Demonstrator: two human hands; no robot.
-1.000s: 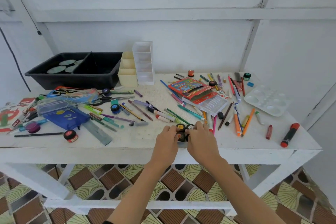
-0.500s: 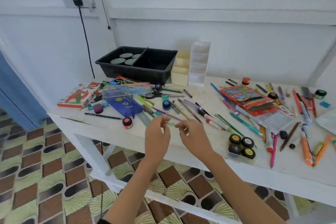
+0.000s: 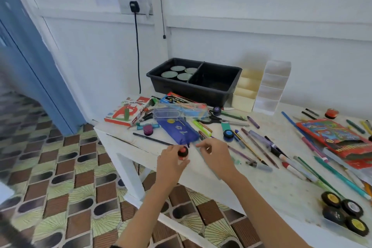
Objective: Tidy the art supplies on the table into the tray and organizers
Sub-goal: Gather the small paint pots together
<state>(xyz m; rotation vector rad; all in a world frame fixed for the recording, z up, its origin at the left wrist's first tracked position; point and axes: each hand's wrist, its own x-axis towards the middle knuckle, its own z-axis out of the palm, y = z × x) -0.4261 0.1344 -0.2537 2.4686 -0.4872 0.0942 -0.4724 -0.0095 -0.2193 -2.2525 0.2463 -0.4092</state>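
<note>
Honestly, just head view to go on. Main risk: red paint pot (image 3: pixel 182 153) right by front edge of table (image 3: pixel 261 191). Loose pinch, or bump from right hand (image 3: pixel 215 157), probably sends it over onto tiled floor. Left hand (image 3: pixel 171 164) grips pot, fingers curled round it. Right hand just beside, fingers curled, can't tell if holding anything. Black tray (image 3: pixel 193 88) well apart, back by wall.
</note>
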